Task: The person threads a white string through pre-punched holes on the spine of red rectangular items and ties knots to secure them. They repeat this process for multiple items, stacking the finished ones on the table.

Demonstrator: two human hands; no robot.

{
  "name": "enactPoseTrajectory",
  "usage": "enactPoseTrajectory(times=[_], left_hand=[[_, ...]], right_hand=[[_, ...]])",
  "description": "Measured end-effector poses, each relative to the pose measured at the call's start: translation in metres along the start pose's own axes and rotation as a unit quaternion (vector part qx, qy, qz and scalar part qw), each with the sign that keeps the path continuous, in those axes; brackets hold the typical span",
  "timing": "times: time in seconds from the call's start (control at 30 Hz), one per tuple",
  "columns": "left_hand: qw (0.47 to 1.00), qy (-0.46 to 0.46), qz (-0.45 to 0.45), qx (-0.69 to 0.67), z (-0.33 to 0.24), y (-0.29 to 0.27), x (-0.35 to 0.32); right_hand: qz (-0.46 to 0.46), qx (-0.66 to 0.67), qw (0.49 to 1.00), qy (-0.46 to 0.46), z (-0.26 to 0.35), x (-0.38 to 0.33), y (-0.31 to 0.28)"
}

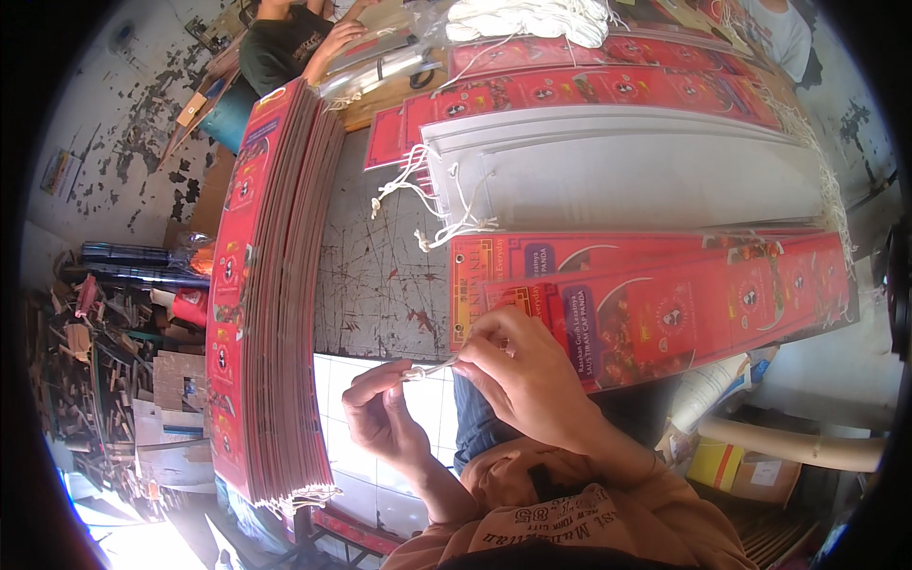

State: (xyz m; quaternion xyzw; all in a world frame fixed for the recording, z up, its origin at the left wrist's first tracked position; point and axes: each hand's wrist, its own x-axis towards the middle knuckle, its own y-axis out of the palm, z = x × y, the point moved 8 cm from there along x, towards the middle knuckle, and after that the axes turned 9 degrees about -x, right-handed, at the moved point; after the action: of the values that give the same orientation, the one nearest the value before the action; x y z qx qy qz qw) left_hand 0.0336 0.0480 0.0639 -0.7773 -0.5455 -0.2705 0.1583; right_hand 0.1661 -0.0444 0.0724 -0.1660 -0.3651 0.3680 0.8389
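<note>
A short white cord [435, 368] with a knot or loop in it runs between my two hands, over the near edge of the table. My left hand [382, 408] pinches its left end between thumb and fingertips. My right hand [521, 369] grips the other end beside the corner of the nearest red printed panel [665, 318]. That long, narrow panel overlaps another red one, which has an eyelet at its corner. Whether the cord passes through the nearest panel is hidden by my right fingers.
Left of me rises a tall stack of red panels [275, 285]. Beyond my hands lie white-backed panels [646, 176] with knotted cords, then more red ones. A white cord bundle [527, 19] sits at the back. A co-worker [285, 47] is at the far left, another person [779, 38] far right.
</note>
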Motion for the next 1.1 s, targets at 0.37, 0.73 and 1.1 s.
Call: enactPoseTrajectory(times=[0.37, 0.73, 1.1], left_hand=[[1.000, -0.013, 0.011, 0.016, 0.009, -0.008, 0.001], [0.988, 0.006, -0.135, -0.070, -0.002, -0.034, 0.000], [0.512, -0.044, 0.389, -0.765, -0.118, 0.089, -0.044]], right_hand=[[-0.010, -0.033, 0.999, 0.021, -0.003, 0.000, 0.000], [0.078, -0.291, 0.946, 0.117, -0.023, -0.055, -0.093], [0.049, -0.424, 0.904, 0.027, -0.031, -0.067, -0.126]])
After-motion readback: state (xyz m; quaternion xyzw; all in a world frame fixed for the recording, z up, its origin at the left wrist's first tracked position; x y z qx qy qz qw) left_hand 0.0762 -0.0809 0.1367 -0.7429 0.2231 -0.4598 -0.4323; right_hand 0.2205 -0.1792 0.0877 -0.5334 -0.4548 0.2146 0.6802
